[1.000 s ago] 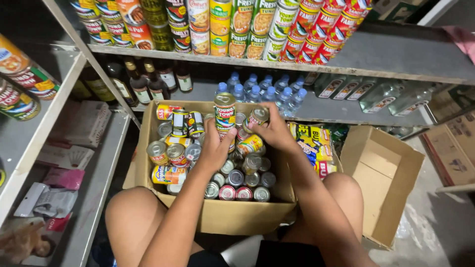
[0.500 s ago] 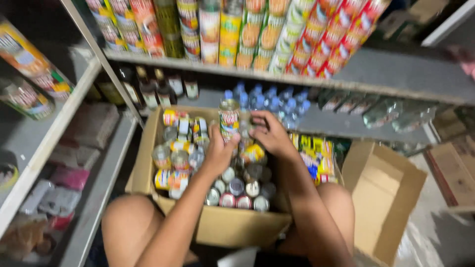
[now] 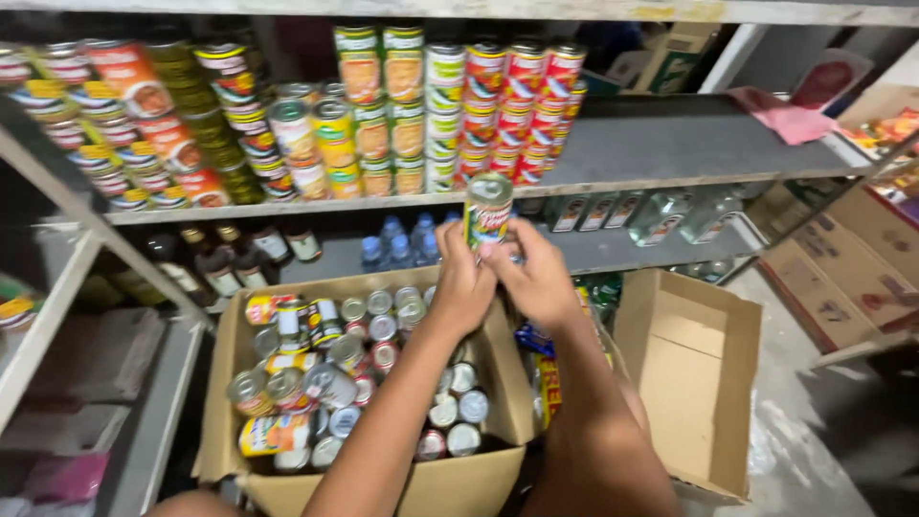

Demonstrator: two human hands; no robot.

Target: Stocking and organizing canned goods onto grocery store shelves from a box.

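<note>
Storeroom shelving (image 3: 670, 144) packed with stacked cans (image 3: 402, 105). Left hand (image 3: 459, 282) and right hand (image 3: 536, 278) both closed around one green-labelled can (image 3: 488, 211), raised at 12 o'clock above open cardboard box (image 3: 450, 488) of mixed cans (image 3: 325, 373).

two hands, left hand (image 3: 459, 287) and right hand (image 3: 541, 278), one raised can (image 3: 488, 211), two cardboard boxes: the can-filled box (image 3: 459, 488) and the open box (image 3: 699, 383), two shelves (image 3: 670, 144).
</note>
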